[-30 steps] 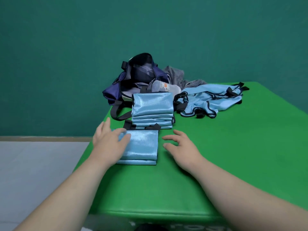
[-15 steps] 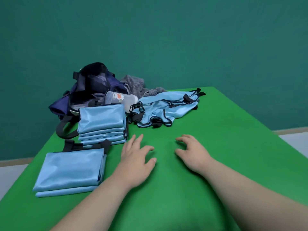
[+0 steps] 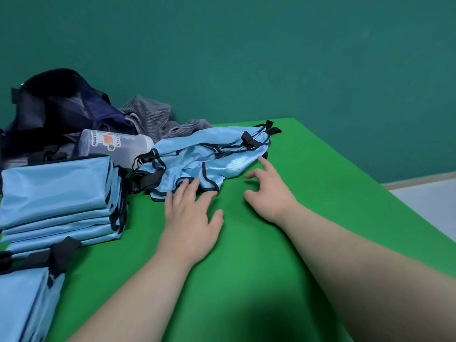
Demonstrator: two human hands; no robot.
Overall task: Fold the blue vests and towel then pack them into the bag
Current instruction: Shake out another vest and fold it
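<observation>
Unfolded vests (image 3: 197,156) lie directly beyond both hands, long axis slanting far-right. Left hand (image 3: 190,218) fingers, released, touch the near hem. The right hand (image 3: 269,193), also released, is just beside the right edge.

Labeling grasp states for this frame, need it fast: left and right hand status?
Left hand: open, fingertips on the loose vests, gripping nothing.
Right hand: open, index finger at the vests' edge, holding nothing.
</observation>
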